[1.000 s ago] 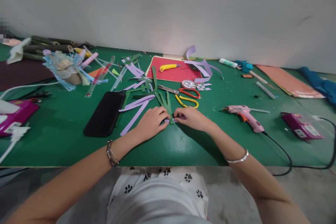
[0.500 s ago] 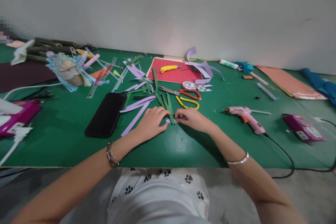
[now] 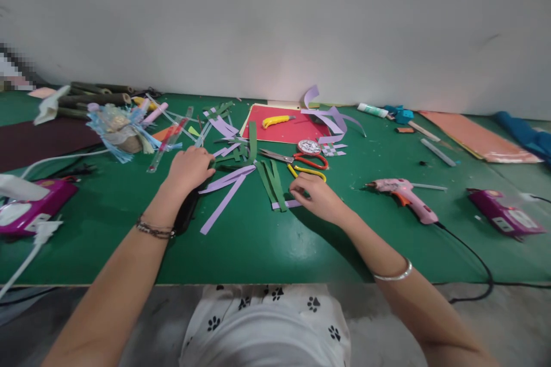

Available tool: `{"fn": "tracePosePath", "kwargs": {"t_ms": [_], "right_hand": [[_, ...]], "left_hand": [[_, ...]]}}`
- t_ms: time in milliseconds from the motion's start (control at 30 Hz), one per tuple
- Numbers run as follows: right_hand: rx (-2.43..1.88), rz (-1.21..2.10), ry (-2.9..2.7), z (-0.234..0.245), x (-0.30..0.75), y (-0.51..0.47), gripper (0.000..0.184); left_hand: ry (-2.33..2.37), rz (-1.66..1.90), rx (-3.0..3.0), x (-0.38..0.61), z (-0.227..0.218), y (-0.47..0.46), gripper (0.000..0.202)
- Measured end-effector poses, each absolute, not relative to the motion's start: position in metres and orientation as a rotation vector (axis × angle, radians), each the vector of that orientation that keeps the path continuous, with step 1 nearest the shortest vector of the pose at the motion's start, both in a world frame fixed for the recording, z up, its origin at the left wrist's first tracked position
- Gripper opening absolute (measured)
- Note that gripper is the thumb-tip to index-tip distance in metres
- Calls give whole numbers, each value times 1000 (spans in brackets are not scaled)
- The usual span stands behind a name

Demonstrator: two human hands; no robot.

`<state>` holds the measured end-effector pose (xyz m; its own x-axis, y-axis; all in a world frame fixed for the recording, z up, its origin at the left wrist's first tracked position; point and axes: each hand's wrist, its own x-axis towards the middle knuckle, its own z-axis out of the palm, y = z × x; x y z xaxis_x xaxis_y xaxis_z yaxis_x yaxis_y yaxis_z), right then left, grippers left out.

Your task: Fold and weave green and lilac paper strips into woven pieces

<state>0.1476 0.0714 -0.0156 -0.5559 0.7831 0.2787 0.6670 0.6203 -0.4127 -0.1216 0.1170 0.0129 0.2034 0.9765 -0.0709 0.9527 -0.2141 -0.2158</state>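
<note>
My left hand [image 3: 190,170] is over the far part of a black phone [image 3: 188,211], hiding most of it. Its thumb stands apart from the fingers, whose tips are partly hidden near loose paper strips. My right hand [image 3: 317,199] has its fingers curled, with thumb and fingertips at the right end of a short purple paper strip [image 3: 293,203]. Several green paper strips [image 3: 275,186] fan out from that strip, lying flat on the table. More purple strips [image 3: 224,203] lie between my hands. Scissors [image 3: 307,161] with red and yellow handles rest just beyond my right hand.
A yellow utility knife [image 3: 276,121] lies on red paper [image 3: 297,133]. A pink glue gun [image 3: 403,194] and a purple power strip [image 3: 505,213] are at right. Left are another purple power strip [image 3: 55,200], a clear ruler [image 3: 171,139], a blue-fringed bundle [image 3: 123,129] and bamboo pieces [image 3: 94,101].
My left hand has left the green and purple strips and moved left to the phone. My right hand stays near the purple strip's end. The view has tilted up slightly.
</note>
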Motion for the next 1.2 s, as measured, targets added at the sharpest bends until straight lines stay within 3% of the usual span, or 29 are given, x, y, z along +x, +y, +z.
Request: {"fn": "tracePosePath", "kwargs": {"t_ms": [133, 367, 733, 800, 933, 1200], "right_hand": [[-1148, 380, -2393, -16, 148, 72, 10], [-1155, 410, -2390, -17, 149, 72, 10], [-1162, 433, -2392, -18, 149, 70, 10], [-1160, 446, -2382, -19, 150, 70, 11], [-1183, 494, -2361, -19, 151, 71, 10], [-1201, 665, -2260, -8, 149, 69, 9]], "left_hand": [[-1896, 465, -2392, -135, 8, 118, 39], [-1999, 332, -2308, -128, 4, 119, 42], [-2312, -17, -2335, -127, -4, 132, 19], [-2351, -212, -2377, -130, -4, 133, 18], [-2341, -928, -2373, -138, 9, 132, 11], [-1833, -1506, -2522, -127, 53, 114, 31]]}}
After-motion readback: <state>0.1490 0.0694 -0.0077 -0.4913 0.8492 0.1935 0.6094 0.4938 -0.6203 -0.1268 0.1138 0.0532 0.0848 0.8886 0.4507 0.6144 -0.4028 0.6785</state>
